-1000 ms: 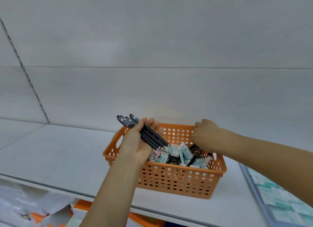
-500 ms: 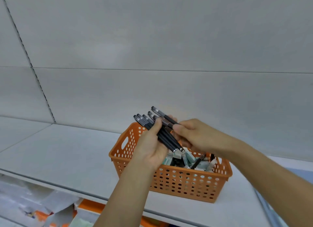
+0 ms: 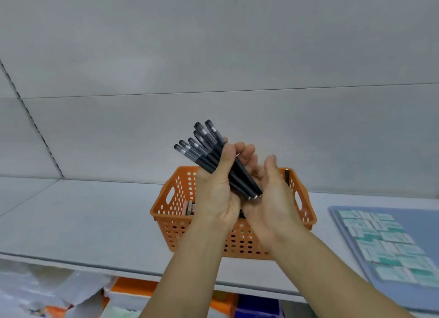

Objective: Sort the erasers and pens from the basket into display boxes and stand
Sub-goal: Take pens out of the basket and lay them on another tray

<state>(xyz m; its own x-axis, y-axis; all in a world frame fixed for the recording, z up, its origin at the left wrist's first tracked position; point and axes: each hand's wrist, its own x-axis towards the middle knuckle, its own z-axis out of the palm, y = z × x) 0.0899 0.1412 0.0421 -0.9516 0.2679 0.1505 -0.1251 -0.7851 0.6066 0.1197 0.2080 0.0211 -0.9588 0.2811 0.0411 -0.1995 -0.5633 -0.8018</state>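
Cupping the pens (image 3: 213, 156) together, left hand (image 3: 217, 194) and right hand (image 3: 268, 199) have risen above the basket (image 3: 173, 213).

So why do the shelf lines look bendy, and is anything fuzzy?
Head view: the wide lens bows the shelf edge and wall seams; the pens and hands look fairly sharp, while the eraser tray near the right edge looks soft and smeared; lighting is flat, with hardly any shadows or glare.
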